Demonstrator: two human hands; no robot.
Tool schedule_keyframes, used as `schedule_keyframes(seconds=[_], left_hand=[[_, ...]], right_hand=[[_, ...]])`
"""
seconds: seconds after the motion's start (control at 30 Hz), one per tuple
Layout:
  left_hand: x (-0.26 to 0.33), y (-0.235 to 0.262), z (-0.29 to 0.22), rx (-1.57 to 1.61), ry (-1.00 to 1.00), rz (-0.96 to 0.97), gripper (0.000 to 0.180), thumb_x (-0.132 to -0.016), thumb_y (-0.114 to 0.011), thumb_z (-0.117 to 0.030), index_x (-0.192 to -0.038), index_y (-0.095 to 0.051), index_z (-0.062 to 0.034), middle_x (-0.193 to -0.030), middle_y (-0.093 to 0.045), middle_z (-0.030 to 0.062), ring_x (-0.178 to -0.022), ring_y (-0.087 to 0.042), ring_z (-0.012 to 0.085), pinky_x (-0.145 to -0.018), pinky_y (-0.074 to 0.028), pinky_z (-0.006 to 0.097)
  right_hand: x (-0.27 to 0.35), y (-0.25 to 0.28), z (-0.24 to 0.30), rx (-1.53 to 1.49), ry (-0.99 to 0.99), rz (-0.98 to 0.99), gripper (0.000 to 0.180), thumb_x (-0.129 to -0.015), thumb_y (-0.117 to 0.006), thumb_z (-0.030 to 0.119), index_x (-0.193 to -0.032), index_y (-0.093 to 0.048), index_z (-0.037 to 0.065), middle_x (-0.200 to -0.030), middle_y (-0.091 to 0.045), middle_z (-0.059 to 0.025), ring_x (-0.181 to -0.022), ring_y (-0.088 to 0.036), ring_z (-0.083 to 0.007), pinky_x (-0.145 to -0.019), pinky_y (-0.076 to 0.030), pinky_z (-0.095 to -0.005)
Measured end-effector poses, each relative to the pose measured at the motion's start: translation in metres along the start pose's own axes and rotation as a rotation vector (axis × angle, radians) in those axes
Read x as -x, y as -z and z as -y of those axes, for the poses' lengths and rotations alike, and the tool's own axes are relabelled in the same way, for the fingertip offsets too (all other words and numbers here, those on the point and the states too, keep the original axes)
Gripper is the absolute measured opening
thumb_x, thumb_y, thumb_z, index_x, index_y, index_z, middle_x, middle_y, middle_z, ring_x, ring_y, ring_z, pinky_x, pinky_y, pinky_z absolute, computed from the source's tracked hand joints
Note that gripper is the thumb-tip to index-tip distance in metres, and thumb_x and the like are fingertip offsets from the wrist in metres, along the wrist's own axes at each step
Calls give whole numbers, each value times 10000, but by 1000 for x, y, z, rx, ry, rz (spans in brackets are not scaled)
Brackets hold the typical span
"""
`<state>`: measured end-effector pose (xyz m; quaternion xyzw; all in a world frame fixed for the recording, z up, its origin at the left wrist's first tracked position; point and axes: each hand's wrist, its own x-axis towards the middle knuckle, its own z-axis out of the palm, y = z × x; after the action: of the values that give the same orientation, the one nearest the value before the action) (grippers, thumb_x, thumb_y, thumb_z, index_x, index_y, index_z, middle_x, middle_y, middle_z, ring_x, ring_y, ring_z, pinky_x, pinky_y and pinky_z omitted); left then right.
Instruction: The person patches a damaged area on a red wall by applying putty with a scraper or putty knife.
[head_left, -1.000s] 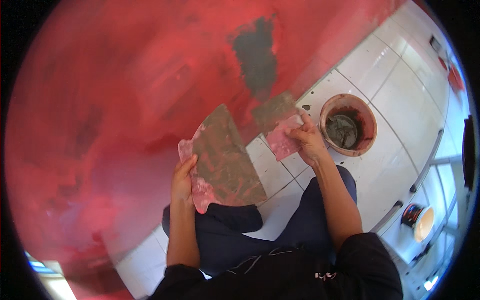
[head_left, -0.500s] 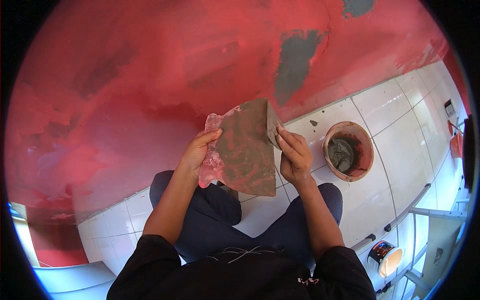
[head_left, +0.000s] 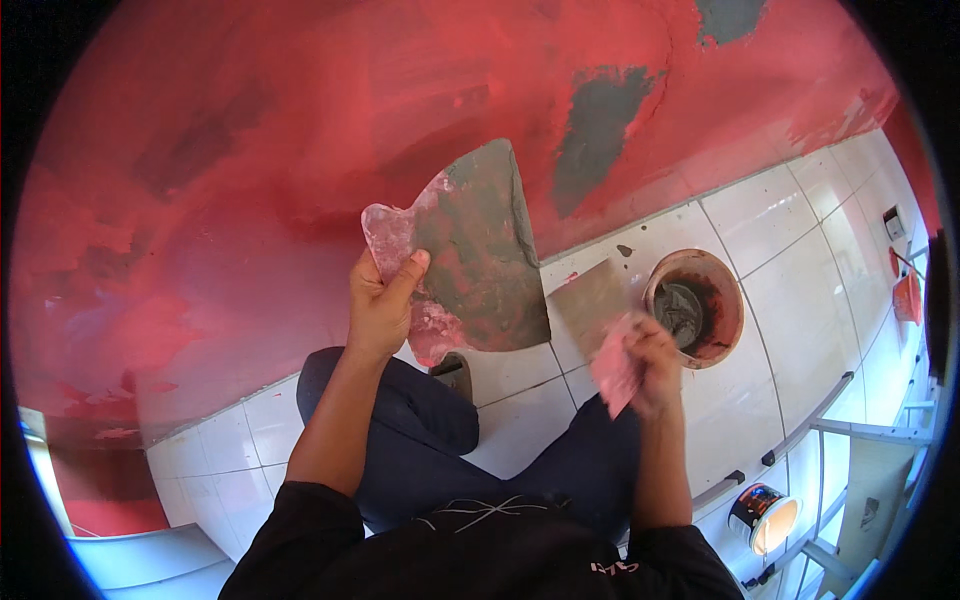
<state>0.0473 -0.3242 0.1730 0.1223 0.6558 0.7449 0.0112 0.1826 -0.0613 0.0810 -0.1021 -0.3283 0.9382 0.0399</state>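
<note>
In my left hand (head_left: 384, 305) is a wide spreader (head_left: 475, 260) with a scalloped pink edge. My thumb lies across its face, which is smeared with grey-brown putty, thickest along the right side. My right hand (head_left: 656, 368), blurred by motion, grips a putty scraper (head_left: 592, 305) by its pink handle end. The scraper's flat grey-brown blade points up and left, apart from the spreader. Just beyond my right hand stands a round bucket (head_left: 733, 318), stained red inside, with grey putty (head_left: 677, 308) in it.
A red wall (head_left: 250, 200) with a grey patch (head_left: 600, 130) rises ahead. White floor tiles (head_left: 780, 370) bear small dark spots near the bucket. At lower right are a paint can (head_left: 765, 518) and a metal ladder (head_left: 880, 432). A red tool (head_left: 907, 297) lies far right.
The scraper has come off the spreader's right edge and swung right and down toward the bucket with my right hand. My left hand has moved the spreader slightly up and left.
</note>
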Motion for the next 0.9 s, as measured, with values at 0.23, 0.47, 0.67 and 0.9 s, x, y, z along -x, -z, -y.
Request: schedule_keyframes(seconds=[0.23, 0.47, 0.67, 0.9], left_hand=[[0, -19, 15, -107, -57, 88, 111, -861, -570, -55, -968, -558, -33, -888, -593, -14, -803, -523, 47, -701, -417, 211], [11, -30, 21, -194, -53, 220, 30, -834, -596, -54, -819, -575, -40, -728, -548, -44, -665, -468, 31, -597, -386, 204], [12, -30, 17, -423, -102, 379, 93, -786, -634, -65, -723, -582, -22, -557, -505, -12, -519, -462, 49, -495, -375, 231], [6, -26, 9, -439, -179, 410, 68, -783, -629, -65, -801, -617, 0, -574, -555, 12, -517, -531, 56, -492, -405, 223]], right_hand=[[3, -26, -47, -39, 79, -80, 288, -776, -495, -16, -1062, -525, -34, -951, -619, -99, -852, -608, -166, -796, -492, -298], [-7, -19, -27, -123, 79, -5, 292, -783, -479, -28, -1073, -514, -19, -962, -612, -85, -878, -603, -166, -813, -488, -302], [-16, -8, -11, -113, 132, 70, 301, -778, -488, -29, -1077, -513, -14, -959, -614, -84, -871, -604, -163, -795, -494, -299], [-24, -5, 2, -157, 120, 108, 310, -769, -507, -23, -1079, -510, -30, -913, -629, -100, -787, -624, -167, -741, -512, -285]])
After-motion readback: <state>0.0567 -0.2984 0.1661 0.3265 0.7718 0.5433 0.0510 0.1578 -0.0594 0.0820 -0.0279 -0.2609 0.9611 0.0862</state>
